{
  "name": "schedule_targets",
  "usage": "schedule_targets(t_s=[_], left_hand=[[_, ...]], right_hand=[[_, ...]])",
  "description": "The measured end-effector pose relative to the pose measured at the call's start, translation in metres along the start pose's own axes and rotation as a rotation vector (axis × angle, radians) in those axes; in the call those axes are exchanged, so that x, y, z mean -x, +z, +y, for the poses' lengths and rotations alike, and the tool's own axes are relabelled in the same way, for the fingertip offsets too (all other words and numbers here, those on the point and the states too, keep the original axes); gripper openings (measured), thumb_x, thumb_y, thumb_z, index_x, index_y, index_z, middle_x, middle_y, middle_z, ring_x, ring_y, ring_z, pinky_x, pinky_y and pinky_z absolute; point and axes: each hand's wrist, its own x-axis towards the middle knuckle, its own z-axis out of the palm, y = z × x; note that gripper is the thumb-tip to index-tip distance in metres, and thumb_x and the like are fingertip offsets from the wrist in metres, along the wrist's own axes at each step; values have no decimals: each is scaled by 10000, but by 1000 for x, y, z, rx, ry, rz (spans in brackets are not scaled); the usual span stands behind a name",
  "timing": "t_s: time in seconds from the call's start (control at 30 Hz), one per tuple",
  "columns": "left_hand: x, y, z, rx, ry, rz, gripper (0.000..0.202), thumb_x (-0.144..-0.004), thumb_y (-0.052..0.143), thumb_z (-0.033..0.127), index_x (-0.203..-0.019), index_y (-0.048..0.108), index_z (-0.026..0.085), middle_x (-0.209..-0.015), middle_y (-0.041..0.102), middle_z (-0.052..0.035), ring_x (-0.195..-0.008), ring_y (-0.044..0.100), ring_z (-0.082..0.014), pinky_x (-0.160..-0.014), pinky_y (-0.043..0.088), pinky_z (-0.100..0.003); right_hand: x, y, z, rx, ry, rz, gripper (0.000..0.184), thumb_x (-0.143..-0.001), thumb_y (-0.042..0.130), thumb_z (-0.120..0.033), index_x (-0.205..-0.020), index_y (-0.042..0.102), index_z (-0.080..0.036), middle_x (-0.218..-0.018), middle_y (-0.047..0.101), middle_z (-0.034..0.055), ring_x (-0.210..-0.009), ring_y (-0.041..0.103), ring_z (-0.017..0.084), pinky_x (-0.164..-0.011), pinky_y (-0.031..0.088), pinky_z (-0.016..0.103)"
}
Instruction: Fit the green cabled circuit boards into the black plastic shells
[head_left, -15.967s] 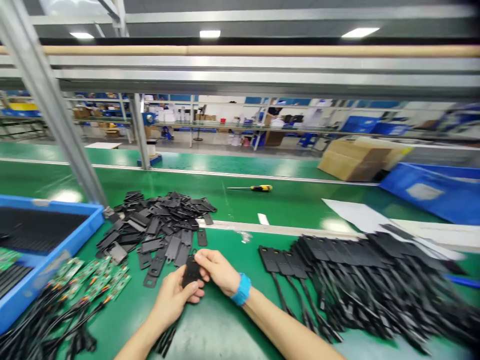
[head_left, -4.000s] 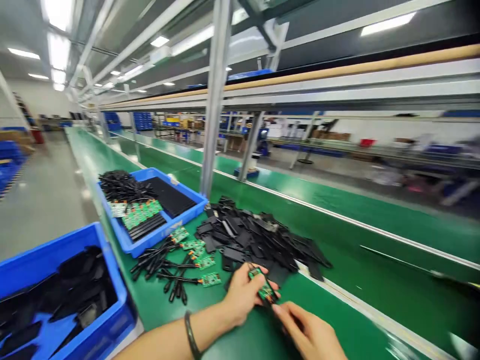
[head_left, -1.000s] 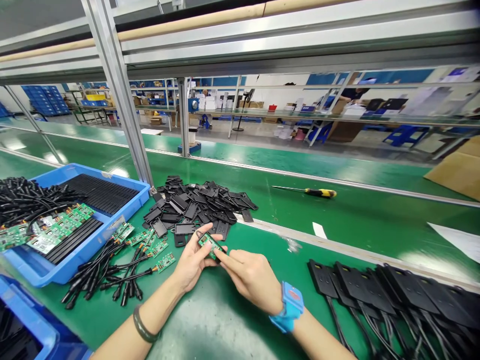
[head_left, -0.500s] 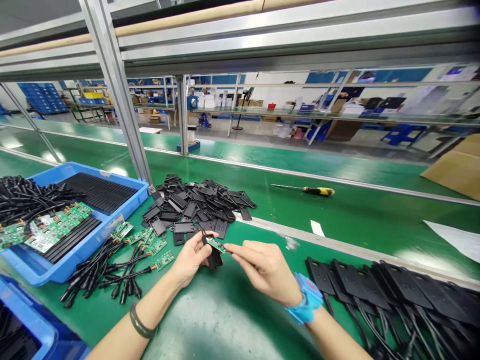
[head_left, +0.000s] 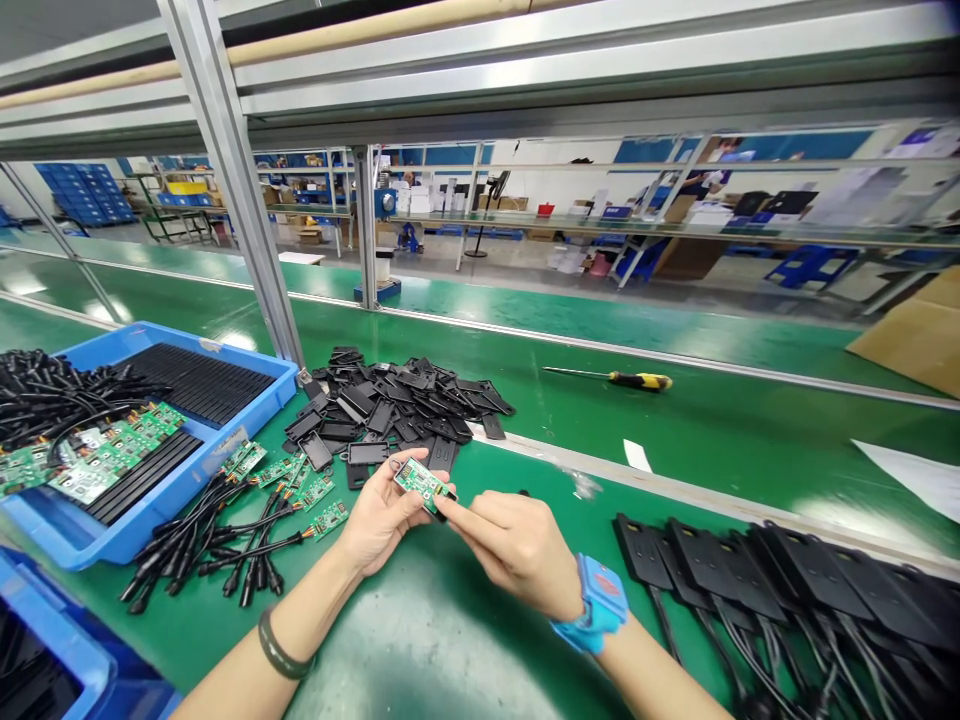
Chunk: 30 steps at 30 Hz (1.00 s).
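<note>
Pinching green PCB (head_left: 421,482) w/ L hand (head_left: 379,525) over near side of desk (head_left: 405,640); touching its R end w/ R hand (head_left: 521,550), can't tell if pinching. In blue tray (head_left: 75,548), L: more PCBs (head_left: 120,455), blk cables (head_left: 82,395), blk plates (head_left: 199,383). In blue bin (head_left: 94,655), near L: dark pcs (head_left: 24,665), unclear.

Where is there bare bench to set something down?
Bare green bench lies between bracelet and wristband, and around the screwdriver. Crowded: tray and cables at left, black covers beyond the left hand, black cases at right.

We have cabled circuit boards (head_left: 327,519) left on our workbench (head_left: 420,640), corded cases (head_left: 712,565) right, casings (head_left: 420,400) between, farther back.
</note>
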Motion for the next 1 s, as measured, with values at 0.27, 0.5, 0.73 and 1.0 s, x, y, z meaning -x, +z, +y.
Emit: schedule_targets(t_s=[0.27,0.5,0.73,1.0], left_hand=[[0,3,1,17,-12,43,420,-812,672,249,-1192,500,202,-1183,623,-140,-1096,592,-288,-829,514,-380],[-2,1,-15,-104,67,254,268,-861,599,324,-1058,526,158,-1019,680,-113,-917,650,-208,-767,518,-315],[0,5,-14,-209,130,270,283,-853,600,355,-1041,485,178,-998,682,-101,-927,656,-227,-762,527,-333],[0,6,-18,-94,109,278,307,-835,619,371,-1037,463,200,-972,694,-88,-932,662,-240,-784,523,-372]], right_hand=[[0,10,-3,47,36,-79,277,-999,373,-170,-1171,589,-142,-660,535,16,-588,471,153,-521,308,282],[3,25,-12,-226,403,-123,224,-974,444,-306,-1136,526,-175,-713,554,-1,-596,519,152,-542,378,247],[3,35,-7,-528,697,-173,380,-884,567,-376,-565,481,-187,-509,435,-53,-476,395,112,-458,267,231],[6,49,-8,-873,953,-78,361,-816,592,-468,-617,618,-168,-527,579,-6,-437,490,117,-441,364,216]])
